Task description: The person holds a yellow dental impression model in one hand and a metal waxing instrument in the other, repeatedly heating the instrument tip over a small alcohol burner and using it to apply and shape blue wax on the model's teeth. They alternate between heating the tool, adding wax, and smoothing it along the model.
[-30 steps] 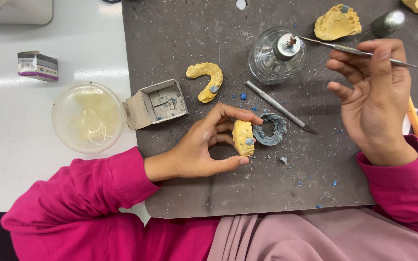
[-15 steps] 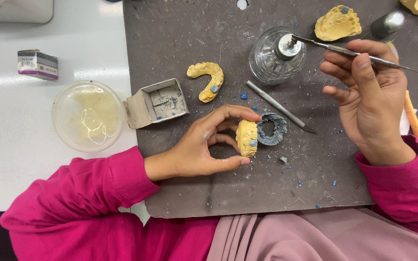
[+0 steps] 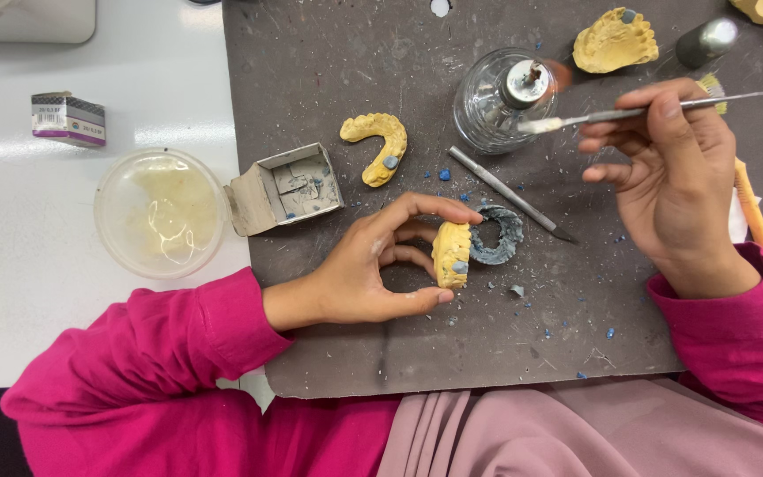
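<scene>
- Yellow cast [image 3: 452, 254] stands on edge on the grey mat [image 3: 328, 71], pinched between thumb and forefinger of the left hand [image 3: 373, 269]; the other fingers curl behind it.
- Just right of the cast, touching or nearly so, lies a dark grey horseshoe piece [image 3: 498, 237].
- The right hand [image 3: 677, 185] grips a thin metal tool [image 3: 629, 112] between thumb and fingers, raised above the mat; its pale tip sits at the wick of the glass burner [image 3: 505, 102].
- Whether the burner is lit is hard to tell; a faint orange blur shows beside its cap.
- A second metal tool [image 3: 509, 193] lies slantwise on the mat between the burner and the horseshoe piece.
- A yellow arch [image 3: 374, 146] lies left of the burner; another cast [image 3: 615, 41] lies at the mat's top right, near a metal cap [image 3: 706, 40].
- A small open grey carton [image 3: 286, 187] sits at the mat's left edge, flap open to the left.
- On the white table [image 3: 46, 309], a round clear dish [image 3: 161, 212] is beside the carton.
- Farther up and left stands a small box [image 3: 68, 117], white and purple with a printed label.
- Blue crumbs [image 3: 443, 175] dot the mat.
</scene>
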